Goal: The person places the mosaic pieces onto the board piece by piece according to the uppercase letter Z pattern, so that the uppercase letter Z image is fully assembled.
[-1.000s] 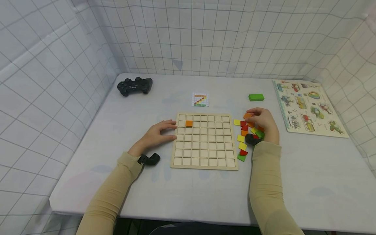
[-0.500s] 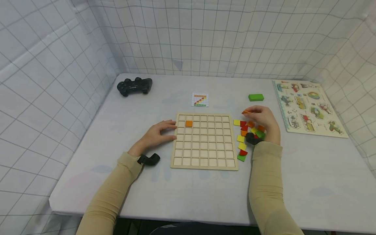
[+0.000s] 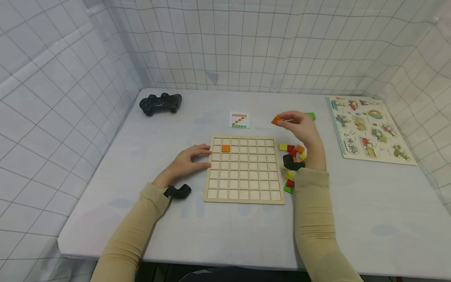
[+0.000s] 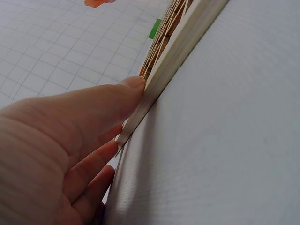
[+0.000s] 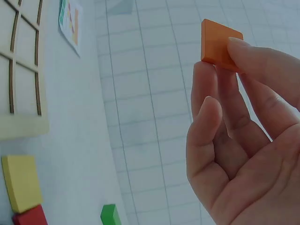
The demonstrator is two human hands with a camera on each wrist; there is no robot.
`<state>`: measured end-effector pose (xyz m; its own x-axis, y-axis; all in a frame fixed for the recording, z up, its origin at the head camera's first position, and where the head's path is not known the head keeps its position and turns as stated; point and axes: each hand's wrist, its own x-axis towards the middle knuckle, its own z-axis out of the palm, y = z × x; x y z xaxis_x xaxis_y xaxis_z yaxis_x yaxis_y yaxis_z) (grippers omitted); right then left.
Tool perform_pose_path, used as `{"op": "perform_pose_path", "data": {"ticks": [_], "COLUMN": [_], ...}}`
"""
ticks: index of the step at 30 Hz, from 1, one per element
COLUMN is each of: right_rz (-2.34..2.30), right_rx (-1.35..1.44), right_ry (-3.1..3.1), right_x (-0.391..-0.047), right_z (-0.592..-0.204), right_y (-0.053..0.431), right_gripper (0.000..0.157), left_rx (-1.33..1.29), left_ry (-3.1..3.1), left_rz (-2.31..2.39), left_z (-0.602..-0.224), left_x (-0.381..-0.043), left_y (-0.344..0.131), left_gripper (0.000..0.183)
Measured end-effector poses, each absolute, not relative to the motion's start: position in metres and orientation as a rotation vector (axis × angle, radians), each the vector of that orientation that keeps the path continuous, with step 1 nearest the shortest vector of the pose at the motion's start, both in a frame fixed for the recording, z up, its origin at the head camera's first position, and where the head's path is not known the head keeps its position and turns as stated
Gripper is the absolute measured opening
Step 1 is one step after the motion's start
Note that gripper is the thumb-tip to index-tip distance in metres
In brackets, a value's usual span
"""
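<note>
My right hand (image 3: 301, 125) pinches an orange square tile (image 5: 216, 43) between thumb and fingers, raised above the table to the right of a small pattern card (image 3: 239, 120). A wooden grid board (image 3: 244, 202) lies in front of me, with one orange tile (image 3: 226, 148) in its second row from the top, near the left. Along the board's left edge, my left hand (image 3: 188, 161) touches the rim with straight fingers and thumb; the left wrist view shows the thumb (image 4: 133, 83) against the side. Loose red, yellow, orange and green tiles (image 3: 289, 175) lie right of the board, partly hidden by my right wrist.
A black game controller (image 3: 160, 103) sits at the back left. Toward the back right lies a picture puzzle board (image 3: 370, 129). A green block (image 3: 311, 116) shows partly behind my right hand. White gridded cloth walls (image 3: 264, 47) close in the table's back and sides.
My right hand has lifted the orange tile from the loose tiles and carried it up and to the left, toward the card. My left hand has stayed at the board's edge.
</note>
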<state>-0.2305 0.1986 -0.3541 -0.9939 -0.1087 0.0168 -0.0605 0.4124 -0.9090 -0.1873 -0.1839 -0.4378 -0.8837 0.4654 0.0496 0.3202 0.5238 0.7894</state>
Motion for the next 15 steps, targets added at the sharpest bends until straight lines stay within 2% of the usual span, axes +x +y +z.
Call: {"op": "perform_pose_path", "data": {"ticks": [7,15], "right_rz": [-1.587,-1.473], "right_rx": [-0.409,-0.511], "right_ry": [2.585,2.522], "right_x": [-0.229,-0.236], "right_z": [-0.346,-0.367], "right_y": [0.159,0.122], "right_gripper": [0.03,0.026], "left_rx": [0.677,0.679], "left_ry": [2.595,2.597], "left_rz": [1.286,1.284], "left_z": [-0.439,-0.439], "left_x": [-0.188,-0.189], "left_y": [-0.185,-0.184], "left_gripper": [0.049,0.048]}}
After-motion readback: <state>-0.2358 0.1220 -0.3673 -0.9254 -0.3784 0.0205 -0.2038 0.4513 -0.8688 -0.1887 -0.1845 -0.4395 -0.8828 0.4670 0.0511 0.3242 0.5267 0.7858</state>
